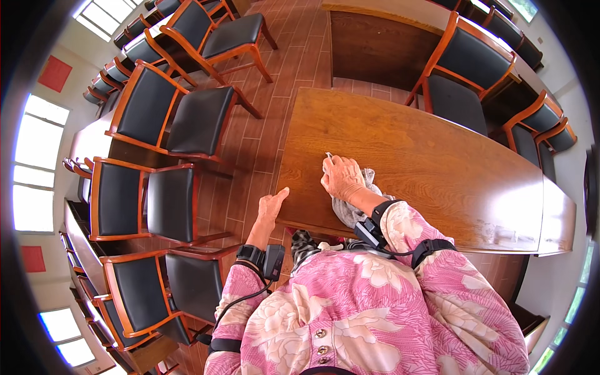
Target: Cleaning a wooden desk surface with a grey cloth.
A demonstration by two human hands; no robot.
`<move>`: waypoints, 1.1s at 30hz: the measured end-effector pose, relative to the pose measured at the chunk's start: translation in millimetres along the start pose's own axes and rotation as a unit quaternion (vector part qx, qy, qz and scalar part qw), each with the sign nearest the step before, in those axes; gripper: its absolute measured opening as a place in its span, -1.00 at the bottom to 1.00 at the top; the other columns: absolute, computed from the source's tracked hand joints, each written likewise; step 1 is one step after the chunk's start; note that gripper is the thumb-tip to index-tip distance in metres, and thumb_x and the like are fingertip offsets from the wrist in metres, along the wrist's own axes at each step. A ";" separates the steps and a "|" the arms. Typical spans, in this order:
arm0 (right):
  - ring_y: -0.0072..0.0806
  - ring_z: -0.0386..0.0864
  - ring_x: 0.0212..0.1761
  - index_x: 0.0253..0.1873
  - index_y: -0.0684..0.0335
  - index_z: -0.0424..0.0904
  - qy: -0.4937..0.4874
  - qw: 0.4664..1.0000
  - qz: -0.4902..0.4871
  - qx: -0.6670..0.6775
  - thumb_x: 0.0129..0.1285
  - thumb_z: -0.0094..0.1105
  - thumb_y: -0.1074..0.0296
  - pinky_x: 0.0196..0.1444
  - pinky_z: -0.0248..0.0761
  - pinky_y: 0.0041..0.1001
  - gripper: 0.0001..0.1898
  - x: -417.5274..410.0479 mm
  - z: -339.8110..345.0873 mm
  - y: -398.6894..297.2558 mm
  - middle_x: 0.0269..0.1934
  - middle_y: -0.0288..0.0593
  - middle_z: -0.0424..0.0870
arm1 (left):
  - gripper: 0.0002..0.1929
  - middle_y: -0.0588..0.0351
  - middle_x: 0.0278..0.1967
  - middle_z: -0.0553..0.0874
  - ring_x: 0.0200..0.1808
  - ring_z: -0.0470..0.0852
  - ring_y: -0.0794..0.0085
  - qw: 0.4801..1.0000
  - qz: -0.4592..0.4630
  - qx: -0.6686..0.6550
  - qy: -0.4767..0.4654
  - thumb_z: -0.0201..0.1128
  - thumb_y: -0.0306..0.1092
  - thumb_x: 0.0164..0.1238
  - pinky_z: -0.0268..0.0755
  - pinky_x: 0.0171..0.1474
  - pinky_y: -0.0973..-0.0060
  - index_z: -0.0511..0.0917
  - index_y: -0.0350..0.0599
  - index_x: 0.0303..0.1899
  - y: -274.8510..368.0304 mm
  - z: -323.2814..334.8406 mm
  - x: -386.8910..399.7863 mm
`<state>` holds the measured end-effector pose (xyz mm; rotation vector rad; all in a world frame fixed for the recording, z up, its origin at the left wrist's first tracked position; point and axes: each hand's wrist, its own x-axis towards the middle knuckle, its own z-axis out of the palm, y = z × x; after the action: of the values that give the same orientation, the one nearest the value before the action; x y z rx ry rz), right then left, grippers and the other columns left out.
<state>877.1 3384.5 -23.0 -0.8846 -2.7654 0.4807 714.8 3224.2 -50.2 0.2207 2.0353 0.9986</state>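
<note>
Before me stands a polished brown wooden table [412, 145]. On its near left part, my right hand [342, 176] is curled down against the top, fingers closed around a small pale object [329, 155]. Only the tip of that object shows, so its kind cannot be told. A crumpled grey cloth [348, 213] lies on the table beneath my right wrist and beside the hand, reaching to the near edge. My left hand [271, 206] is at the table's left edge, with one digit pointing towards the top. Nothing is visible in it; some fingers are hidden.
Black-padded wooden chairs [169, 202] line the left side, beyond a strip of tiled floor [262, 126]. Another chair [461, 75] stands behind the table at the right. A wooden desk [370, 47] is at the far side. Straps and cabled devices [273, 262] sit on both my forearms.
</note>
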 end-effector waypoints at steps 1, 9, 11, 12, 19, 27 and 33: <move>-0.18 0.54 -0.24 -0.27 0.21 0.45 0.008 1.000 -0.002 0.003 0.09 0.05 0.25 -0.15 0.36 -0.24 -0.82 -0.7 -0.2 2.1 -0.35 -0.04 0.54 | -0.52 0.02 -0.32 0.61 -0.20 0.52 0.35 1.000 0.007 0.010 0.002 0.32 -0.03 0.05 0.30 -0.12 0.39 0.55 -0.38 -0.27 0.2 1.1 0.3; -0.18 0.54 -0.27 -0.27 0.20 0.44 0.016 1.000 -0.009 -0.004 0.08 0.05 0.26 -0.18 0.37 -0.24 -0.83 -1.4 1.4 7.8 -0.37 -0.05 0.53 | -0.66 0.08 -0.41 0.60 -0.27 0.52 0.42 0.990 0.102 0.029 -0.098 0.30 -0.12 0.04 0.27 -0.23 0.55 0.56 -0.29 -0.43 -22.3 -14.3 6.4; -0.19 0.54 -0.27 -0.28 0.20 0.44 0.021 1.000 -0.008 -0.008 0.08 0.06 0.26 -0.19 0.37 -0.25 -0.83 -2.4 1.7 8.6 -0.38 -0.06 0.53 | -0.65 0.07 -0.39 0.62 -0.26 0.54 0.43 0.988 0.104 0.060 -0.100 0.30 -0.13 0.06 0.30 -0.23 0.56 0.56 -0.32 -0.40 -10.8 -5.5 -0.5; -0.19 0.54 -0.27 -0.28 0.20 0.44 0.020 1.000 -0.010 -0.009 0.08 0.06 0.26 -0.19 0.37 -0.25 -0.83 -2.1 1.2 7.1 -0.38 -0.06 0.53 | -0.64 0.04 -0.36 0.63 -0.25 0.56 0.43 0.986 0.112 0.121 -0.033 0.29 -0.14 0.08 0.33 -0.23 0.54 0.56 -0.35 -0.36 -5.5 2.4 -1.3; -0.16 0.53 -0.30 -0.29 0.22 0.42 0.033 0.999 -0.022 0.002 0.05 0.06 0.29 -0.21 0.37 -0.22 -0.83 0.4 2.1 -0.3 -0.39 -0.05 0.52 | -0.34 -0.27 -0.02 0.57 0.06 0.54 0.13 0.999 0.042 -0.015 -0.004 0.37 -0.14 -0.02 0.36 0.05 0.37 0.41 -0.57 0.00 -23.5 2.1 20.9; -0.13 0.53 -0.31 -0.29 0.24 0.42 0.025 1.000 -0.010 0.001 0.03 0.06 0.31 -0.22 0.37 -0.20 -0.83 -0.8 2.5 4.0 -0.39 -0.03 0.51 | -0.27 -0.23 -0.08 0.59 -0.01 0.56 0.24 0.997 0.046 0.009 -0.068 0.39 -0.15 -0.01 0.36 0.00 0.48 0.33 -0.66 0.04 -8.2 1.4 10.3; -0.19 0.53 -0.22 -0.25 0.20 0.44 -0.003 1.000 -0.001 -0.007 0.09 0.06 0.25 -0.15 0.35 -0.23 -0.82 0.2 -0.1 0.9 -0.33 -0.06 0.53 | -0.31 -0.22 -0.13 0.61 -0.06 0.58 0.22 0.999 0.034 0.020 -0.001 0.39 -0.16 -0.01 0.39 -0.05 0.45 0.37 -0.61 0.02 -8.4 6.1 10.8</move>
<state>877.4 3385.3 -23.2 -0.8858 -2.7784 0.4667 714.1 3227.2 -64.8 0.3142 2.0591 0.9993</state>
